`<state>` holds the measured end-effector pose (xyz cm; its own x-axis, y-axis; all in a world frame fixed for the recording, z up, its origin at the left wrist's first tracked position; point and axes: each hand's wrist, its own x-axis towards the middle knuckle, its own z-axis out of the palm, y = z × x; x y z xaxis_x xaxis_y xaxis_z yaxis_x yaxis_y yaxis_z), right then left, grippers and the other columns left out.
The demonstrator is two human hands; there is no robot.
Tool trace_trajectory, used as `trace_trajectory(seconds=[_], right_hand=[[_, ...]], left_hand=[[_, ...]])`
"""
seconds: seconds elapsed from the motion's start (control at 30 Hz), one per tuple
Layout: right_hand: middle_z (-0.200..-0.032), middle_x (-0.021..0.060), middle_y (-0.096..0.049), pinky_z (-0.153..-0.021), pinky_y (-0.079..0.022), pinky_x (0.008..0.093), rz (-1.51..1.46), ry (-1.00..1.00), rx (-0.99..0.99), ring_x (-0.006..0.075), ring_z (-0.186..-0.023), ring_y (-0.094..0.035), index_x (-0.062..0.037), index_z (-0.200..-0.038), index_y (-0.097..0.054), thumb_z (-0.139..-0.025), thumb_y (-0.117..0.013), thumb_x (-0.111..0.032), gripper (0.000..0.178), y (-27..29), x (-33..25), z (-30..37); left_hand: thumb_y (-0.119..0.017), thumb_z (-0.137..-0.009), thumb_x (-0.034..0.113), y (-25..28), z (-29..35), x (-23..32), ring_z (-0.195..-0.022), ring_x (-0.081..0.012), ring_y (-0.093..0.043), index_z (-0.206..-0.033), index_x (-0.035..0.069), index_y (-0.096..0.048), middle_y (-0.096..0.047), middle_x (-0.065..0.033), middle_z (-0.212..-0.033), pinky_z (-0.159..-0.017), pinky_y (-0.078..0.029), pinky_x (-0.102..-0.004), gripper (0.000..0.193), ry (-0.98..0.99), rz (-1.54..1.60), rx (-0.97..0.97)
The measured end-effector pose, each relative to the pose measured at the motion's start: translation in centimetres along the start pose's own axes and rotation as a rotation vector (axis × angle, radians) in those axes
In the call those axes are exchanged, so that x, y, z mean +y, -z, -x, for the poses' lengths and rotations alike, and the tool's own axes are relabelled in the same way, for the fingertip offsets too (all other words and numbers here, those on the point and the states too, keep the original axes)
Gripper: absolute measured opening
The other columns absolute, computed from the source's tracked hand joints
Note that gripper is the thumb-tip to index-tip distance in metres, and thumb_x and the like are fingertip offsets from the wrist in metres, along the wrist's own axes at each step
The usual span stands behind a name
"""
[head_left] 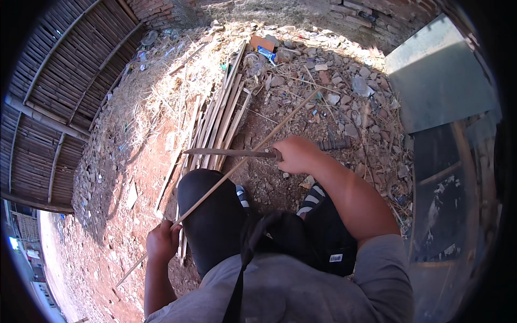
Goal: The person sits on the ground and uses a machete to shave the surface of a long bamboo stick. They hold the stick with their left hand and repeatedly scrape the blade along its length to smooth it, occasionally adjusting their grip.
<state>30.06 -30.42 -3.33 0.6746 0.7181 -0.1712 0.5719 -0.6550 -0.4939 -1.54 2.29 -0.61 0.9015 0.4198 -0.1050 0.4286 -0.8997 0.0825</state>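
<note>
My left hand (163, 242) is closed around a long thin bamboo strip (291, 115), near its lower left part. The strip slants up to the right, passing over my left knee (202, 188) toward the rubble. In my right hand (295, 154) is the handle of a machete (221, 152), its dark narrow blade pointing left. Blade and strip cross close to my right hand; whether they touch, I cannot tell. A pile of split bamboo strips (229, 102) lies on the ground just beyond my left knee.
Broken brick and stone rubble (350, 102) covers the ground ahead to the right, with a blue wrapper (265, 53) near the pile's far end. A woven bamboo wall (70, 59) stands at left, a brick wall (269, 19) behind. Grey panels (441, 75) lean at right.
</note>
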Motion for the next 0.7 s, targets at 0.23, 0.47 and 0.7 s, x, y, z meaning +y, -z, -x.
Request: trace_trajectory(seconds=[0.23,0.47,0.7], right_hand=[[-0.09,0.0167,-0.071,-0.079,-0.056,0.0496,-0.172,-0.199,0.146,0.037,-0.089,-0.071,-0.0092,-0.095,-0.07,-0.081,-0.07,-0.018,0.016,2.5,5.6,-1.3],[-0.09,0.0161,-0.071,-0.079,-0.056,0.0503,0.079,-0.01,-0.003,0.0373,-0.088,-0.071,-0.0109,-0.1,-0.07,-0.085,-0.072,-0.022,0.019,1.5,0.9,-0.2],[-0.09,0.0146,-0.072,-0.078,-0.056,0.0512,-0.06,-0.146,0.057,0.037,-0.089,-0.071,-0.0119,-0.1,-0.07,-0.085,-0.076,-0.029,0.024,1.4,5.1,-1.6]], left_hand=[[-0.064,-0.099,0.033,-1.5,0.0,-0.6,-0.068,-0.0482,-0.065,-0.089,0.005,-0.062,-0.064,-0.0249,-0.069,-0.058,-0.05,-0.0552,0.03,-0.03,0.139,0.044],[-0.059,-0.103,0.034,0.8,-0.3,-0.3,-0.06,-0.0359,-0.065,-0.087,-0.001,-0.063,-0.062,-0.0203,-0.064,-0.058,-0.049,-0.0482,0.039,0.006,0.273,-0.145],[-0.057,-0.106,0.04,-0.9,-0.5,-2.9,-0.061,-0.0141,-0.056,-0.084,-0.001,-0.063,-0.057,-0.0075,-0.062,-0.057,-0.045,-0.0354,0.047,0.321,0.814,-0.533]])
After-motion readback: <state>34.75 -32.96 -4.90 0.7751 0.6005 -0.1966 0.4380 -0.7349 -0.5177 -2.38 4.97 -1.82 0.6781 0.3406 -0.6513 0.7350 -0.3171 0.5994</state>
